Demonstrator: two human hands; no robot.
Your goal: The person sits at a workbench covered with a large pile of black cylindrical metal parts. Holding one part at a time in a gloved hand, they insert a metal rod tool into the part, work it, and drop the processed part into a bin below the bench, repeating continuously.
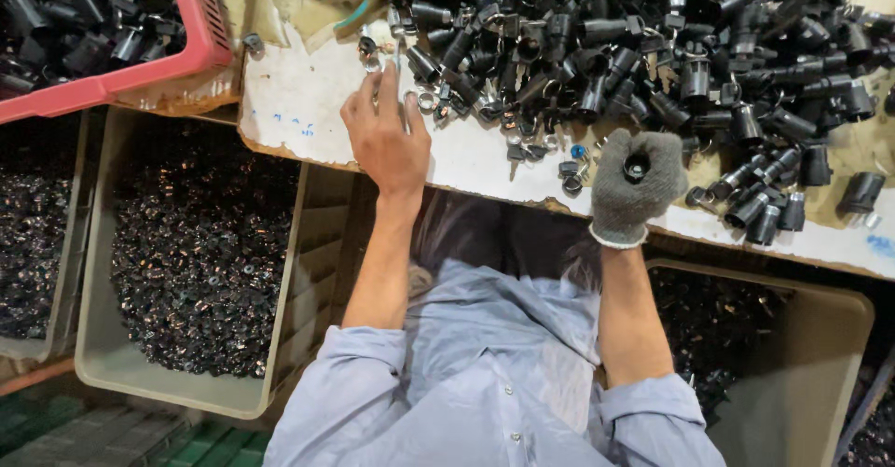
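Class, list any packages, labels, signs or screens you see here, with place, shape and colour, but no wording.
No labels, signs or screens show.
Red crate: top left, slatted plastic, black parts inside.
Beige bin: lower left, rectangular, small dark pieces inside.
Second beige bin: lower right, partly hidden.

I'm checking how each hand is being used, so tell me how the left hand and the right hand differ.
The left hand is bare; the right hand wears a grey knit glove. The left hand lies flat with fingers stretched toward small metal rings on the white worktop; the right hand is closed in a fist around a black cylindrical part. The left hand holds nothing visible; the right has a firm grip. Both reach from light blue sleeves over the worktop edge.
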